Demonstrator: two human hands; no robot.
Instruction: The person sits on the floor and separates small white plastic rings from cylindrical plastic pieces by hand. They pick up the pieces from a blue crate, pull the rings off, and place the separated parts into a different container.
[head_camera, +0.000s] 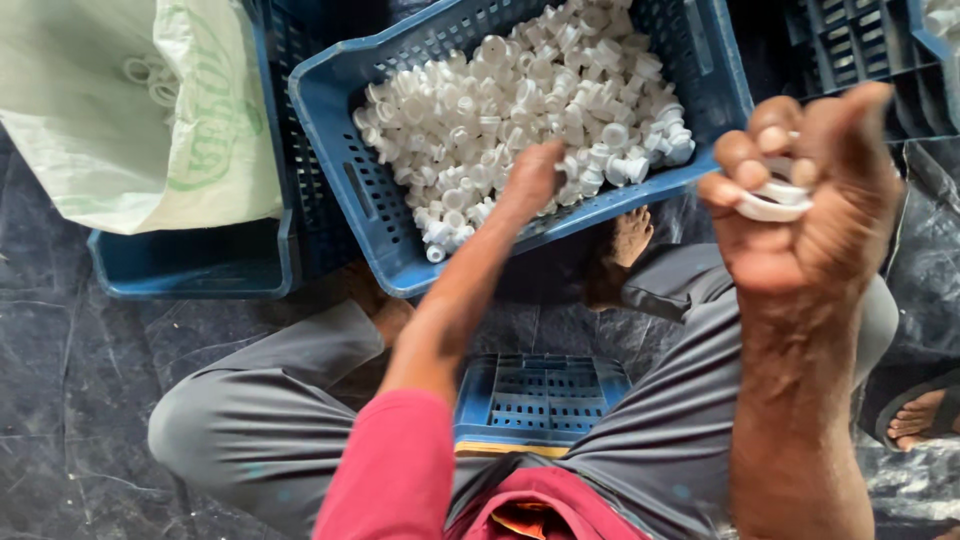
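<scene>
A blue plastic crate (345, 85) tilted toward me holds several small white plastic caps (520, 90). My left hand (533, 178) reaches into the near edge of the pile, fingers curled down among the caps; whether it grips one is hidden. My right hand (800, 200) is raised close to the camera at the right, fingers closed on white plastic rings (775, 200).
A pale woven sack (130, 110) lies in another blue crate (190, 265) at the left. I sit on an upturned blue crate (540, 395), grey-trousered legs apart, on dark plastic sheeting (70, 400). Dark crates (850, 50) stand at the top right; another person's sandalled foot (915, 415) shows at the right.
</scene>
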